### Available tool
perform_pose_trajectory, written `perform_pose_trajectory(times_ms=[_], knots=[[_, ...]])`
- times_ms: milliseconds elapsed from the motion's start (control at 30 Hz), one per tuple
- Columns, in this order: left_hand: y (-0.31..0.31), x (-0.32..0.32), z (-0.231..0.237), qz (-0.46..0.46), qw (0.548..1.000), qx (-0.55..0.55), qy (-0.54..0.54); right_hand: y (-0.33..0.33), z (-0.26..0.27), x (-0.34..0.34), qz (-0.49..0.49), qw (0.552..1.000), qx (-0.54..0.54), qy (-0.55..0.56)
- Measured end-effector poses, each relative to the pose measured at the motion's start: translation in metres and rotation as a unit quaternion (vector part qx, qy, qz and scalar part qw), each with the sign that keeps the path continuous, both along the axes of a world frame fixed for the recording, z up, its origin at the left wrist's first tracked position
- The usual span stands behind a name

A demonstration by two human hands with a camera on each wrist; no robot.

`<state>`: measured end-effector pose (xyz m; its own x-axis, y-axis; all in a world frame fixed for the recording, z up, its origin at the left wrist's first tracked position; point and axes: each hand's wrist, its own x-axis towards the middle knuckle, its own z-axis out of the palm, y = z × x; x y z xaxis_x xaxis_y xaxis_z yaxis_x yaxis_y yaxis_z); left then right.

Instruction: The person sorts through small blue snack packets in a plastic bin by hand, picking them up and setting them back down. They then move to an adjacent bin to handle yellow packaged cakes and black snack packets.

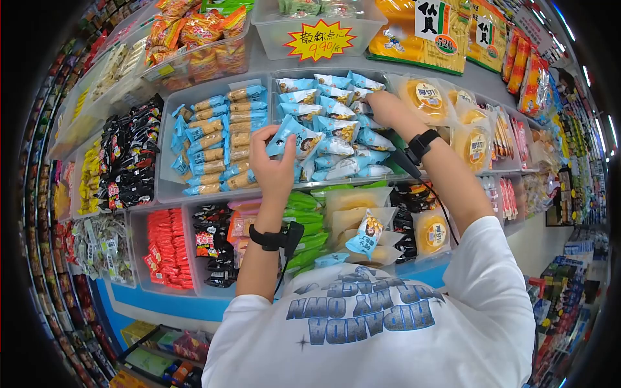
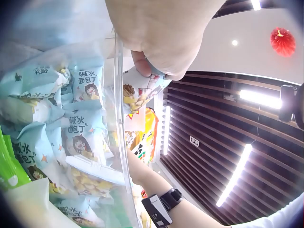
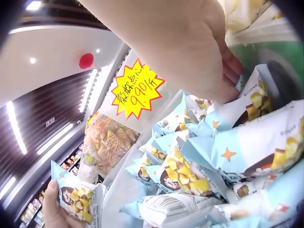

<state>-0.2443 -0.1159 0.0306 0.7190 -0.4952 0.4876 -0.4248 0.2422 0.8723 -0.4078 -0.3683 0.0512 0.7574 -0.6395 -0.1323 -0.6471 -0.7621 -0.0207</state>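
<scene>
My left hand (image 1: 275,165) holds up a small light-blue snack packet (image 1: 294,139), thumb on its front, above the left side of a clear plastic bin (image 2: 120,90). Yellow bread cubes are printed on this packet, as the right wrist view shows. Many matching snack packets (image 1: 336,129) fill the bin in stacked rows. At the bin's far right corner, my right hand (image 1: 391,111) reaches down with bent fingers. In the right wrist view, its fingertips (image 3: 231,71) pinch a bit of light-blue wrapper among the packets; the hand hides most of that grip.
Tan rolls in blue wrappers (image 1: 210,142) fill the bin to the left. Round bread packs (image 1: 424,97) stand to the right. Nearer me, one blue packet (image 1: 365,234) lies on bread packs beside green packets (image 1: 307,233). A yellow price sign (image 1: 321,40) fronts a bin behind.
</scene>
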Motion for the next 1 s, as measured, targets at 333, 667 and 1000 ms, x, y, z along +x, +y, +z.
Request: perform_pose_trajectory(times_ms=[333, 667, 1000], knots=[[0.002, 0.000, 0.006, 0.010, 0.999, 0.003, -0.035, -0.013, -0.006, 0.000, 0.027, 0.998, -0.055, 0.032], [0.002, 0.000, 0.004, 0.003, 0.999, -0.001, -0.045, -0.023, 0.055, -0.007, -0.012, 0.946, -0.011, -0.324], [0.003, 0.001, 0.005, 0.000, 0.999, 0.007, -0.040, 0.025, -0.001, 0.023, 0.224, 0.963, -0.130, -0.078]])
